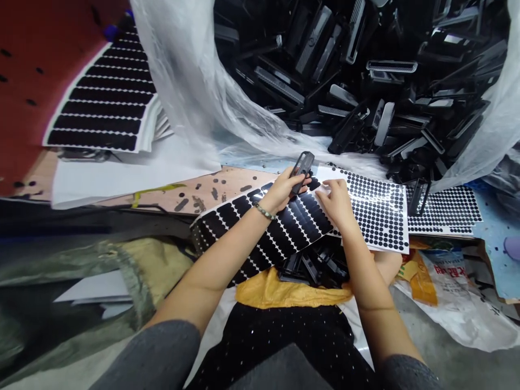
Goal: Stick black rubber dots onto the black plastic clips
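Note:
My left hand [284, 190] is closed around a small black plastic part [303, 167], held tilted above a white sheet of black oval stickers [260, 233]. A bead bracelet sits on that wrist. My right hand [335, 201] rests on the same sheet just right of the part, fingers bent and pinched at the sheet's surface; what they pinch is too small to name. A second sheet with small round black dots [379, 214] lies under and to the right of my right hand.
A large clear plastic bag [195, 92] full of black plastic parts [365, 70] fills the back. More sticker sheets are stacked at the far left [105, 97] and far right [447, 208]. Several black parts lie on a yellow cloth [284, 292] in my lap. A printed bag [450, 287] lies at the right.

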A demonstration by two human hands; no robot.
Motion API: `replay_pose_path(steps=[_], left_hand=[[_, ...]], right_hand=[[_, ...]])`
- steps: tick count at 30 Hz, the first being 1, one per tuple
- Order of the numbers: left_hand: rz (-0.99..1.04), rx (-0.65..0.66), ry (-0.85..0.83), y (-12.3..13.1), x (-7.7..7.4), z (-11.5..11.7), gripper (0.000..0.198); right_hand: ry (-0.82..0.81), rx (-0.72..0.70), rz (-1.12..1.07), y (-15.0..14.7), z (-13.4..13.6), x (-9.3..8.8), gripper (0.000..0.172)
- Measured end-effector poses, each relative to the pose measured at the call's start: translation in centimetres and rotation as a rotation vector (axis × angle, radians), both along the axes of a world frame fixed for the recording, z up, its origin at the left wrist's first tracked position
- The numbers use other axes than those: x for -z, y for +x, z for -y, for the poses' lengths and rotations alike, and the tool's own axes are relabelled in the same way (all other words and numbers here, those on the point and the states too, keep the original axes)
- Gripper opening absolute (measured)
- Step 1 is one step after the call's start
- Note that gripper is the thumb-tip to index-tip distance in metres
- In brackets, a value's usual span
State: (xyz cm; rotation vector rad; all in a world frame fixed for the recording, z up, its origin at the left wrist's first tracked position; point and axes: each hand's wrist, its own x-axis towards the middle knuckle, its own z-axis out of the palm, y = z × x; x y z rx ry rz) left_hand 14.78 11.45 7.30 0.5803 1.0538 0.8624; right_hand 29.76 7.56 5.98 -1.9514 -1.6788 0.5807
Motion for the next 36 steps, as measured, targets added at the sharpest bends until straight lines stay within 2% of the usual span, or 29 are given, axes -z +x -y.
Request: replay_pose_path(steps=[3, 5, 9, 12, 15, 21, 25, 31, 36], left_hand=[[0.016, -0.003, 0.016, -0.1, 0.4, -0.2, 0.010], [0.007, -0.002, 0.011, -0.3, 0.3, -0.2, 0.010], [-0.024, 0.039, 0.028, -0.7, -0.4, 0.1, 0.013], [-0.008, 0.150, 0.110, -1.4, -1.2, 1.1, 0.021], [0.025, 0.269, 0.183, -2.1, -2.2, 2.4, 0.032], [0.003, 0.299, 0.231, -2.7, -3.1, 3.4, 0.047], [-0.015, 0.297, 0.268, -2.8, -3.0, 3.4, 0.047], [-0.019, 0.288, 0.316, -2.7, -3.1, 3.8, 0.046], [-0.025, 0.246, 0.336, -2.3, -3.3, 4.5, 0.049]], right_hand=[[0.033, 0.019, -0.033, -0.2, -0.7, 0.4, 0.009], [0.055, -0.016, -0.080, -0.3, -1.1, 0.4, 0.004], [0.162, -0.054, -0.421, 0.4, -1.1, 0.0, 0.012], [0.201, -0.019, -0.694, 1.1, -0.8, -1.2, 0.023], [0.209, -0.028, -0.807, 1.2, -0.3, -2.7, 0.030], [0.195, -0.068, -0.707, 0.5, 0.4, -4.6, 0.032], [0.204, -0.078, -0.628, 0.4, 0.7, -4.9, 0.033], [0.252, -0.100, -0.520, 0.2, 1.0, -5.0, 0.025], [0.332, -0.005, -0.344, -0.6, 2.2, -5.5, 0.020]])
